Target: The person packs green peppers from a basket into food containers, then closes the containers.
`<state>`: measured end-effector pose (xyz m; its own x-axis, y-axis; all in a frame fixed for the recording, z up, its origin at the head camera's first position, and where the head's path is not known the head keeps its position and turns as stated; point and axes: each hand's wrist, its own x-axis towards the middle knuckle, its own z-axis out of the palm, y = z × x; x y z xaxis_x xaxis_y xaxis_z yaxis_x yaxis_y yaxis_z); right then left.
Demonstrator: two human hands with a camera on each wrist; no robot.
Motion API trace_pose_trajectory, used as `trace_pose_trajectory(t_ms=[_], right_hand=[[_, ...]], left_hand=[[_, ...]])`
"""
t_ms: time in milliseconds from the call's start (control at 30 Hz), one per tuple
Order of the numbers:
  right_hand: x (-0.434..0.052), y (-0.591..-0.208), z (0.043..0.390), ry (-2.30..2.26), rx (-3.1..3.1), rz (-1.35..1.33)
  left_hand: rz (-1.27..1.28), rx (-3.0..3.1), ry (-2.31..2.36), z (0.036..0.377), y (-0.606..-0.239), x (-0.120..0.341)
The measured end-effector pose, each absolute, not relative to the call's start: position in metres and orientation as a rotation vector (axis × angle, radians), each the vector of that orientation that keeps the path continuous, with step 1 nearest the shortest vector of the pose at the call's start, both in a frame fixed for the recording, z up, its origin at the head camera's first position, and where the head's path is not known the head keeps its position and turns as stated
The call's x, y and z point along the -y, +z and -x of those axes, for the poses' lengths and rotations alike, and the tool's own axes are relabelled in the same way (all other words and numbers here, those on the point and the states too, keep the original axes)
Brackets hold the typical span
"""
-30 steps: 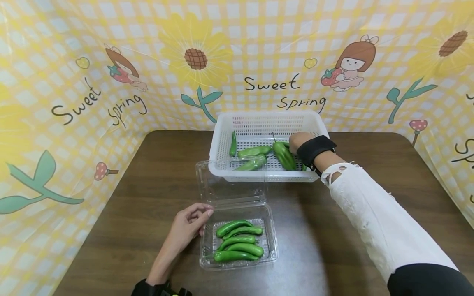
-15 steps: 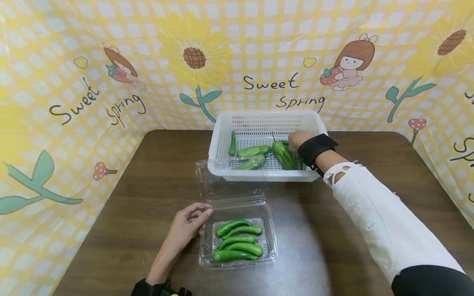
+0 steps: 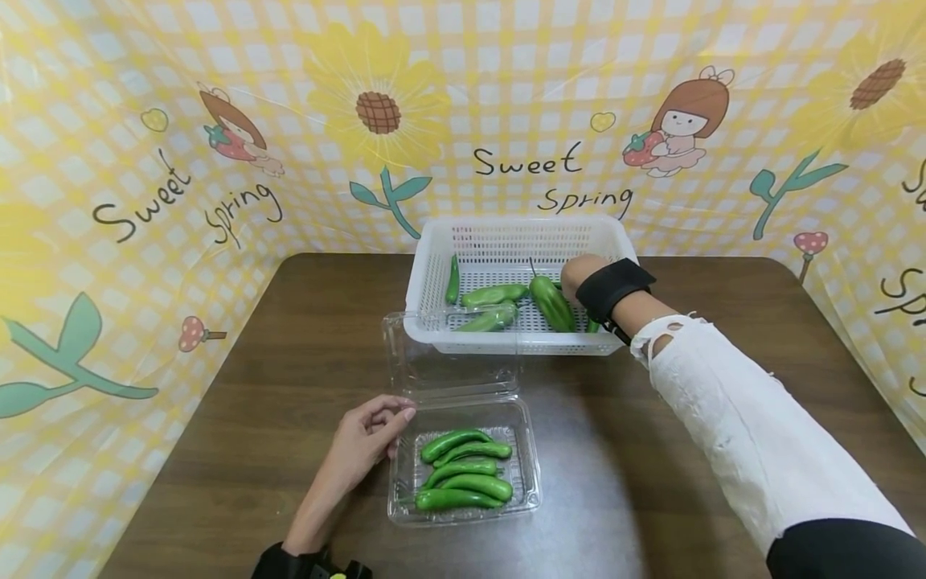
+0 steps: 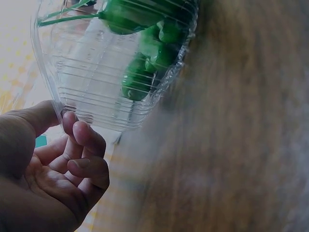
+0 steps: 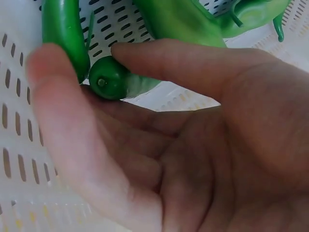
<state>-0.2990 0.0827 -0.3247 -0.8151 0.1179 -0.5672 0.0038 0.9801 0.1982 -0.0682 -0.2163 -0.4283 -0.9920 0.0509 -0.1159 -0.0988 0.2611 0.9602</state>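
In the head view my left hand (image 3: 365,441) holds the back left corner of an open clear plastic box (image 3: 534,474). The left wrist view shows thumb and fingertips pinching its thin rim (image 4: 54,92). Several slim green peppers (image 3: 477,485) lie in a stack of rows inside. My right hand (image 3: 583,272) reaches into the right side of a white perforated basket (image 3: 427,249). The right wrist view shows its thumb on top of a small green pepper (image 5: 108,79) and its fingers curled beneath. Another long pepper (image 5: 63,34) stands right beside the index finger.
Larger light-green peppers (image 3: 552,304) lie in the basket, and a slim pepper (image 3: 452,280) leans at its left wall. The box's raised clear lid (image 3: 448,366) overlaps the basket's front edge. Brown wooden table (image 3: 304,338) lies under everything, with a yellow checked cloth (image 3: 304,201) behind.
The right hand stays in the same part of the basket with only a slight shift. The left hand keeps its hold on the box, and the view drifts a little.
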Motion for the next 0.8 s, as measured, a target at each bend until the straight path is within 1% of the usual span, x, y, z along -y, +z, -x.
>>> trace_pose_trajectory(t_ms=[133,300,567,800], right_hand=[[-0.080,-0.322,0.303,0.288,-2.443,-0.095],[-0.081,-0.326,0.312,0.450,-2.329,-0.008],[-0.084,-0.333,0.317,0.463,-2.334,0.047],[-0.084,-0.339,0.317,0.509,-2.305,0.041]], left_hand=[[0.050,-2.397,1.830,0.068,-0.427,0.216],[0.049,-2.402,1.830,0.069,-0.426,0.216],[0.047,-2.414,1.819,0.069,-0.428,0.217],[0.046,-2.402,1.830,0.068,-0.429,0.217]])
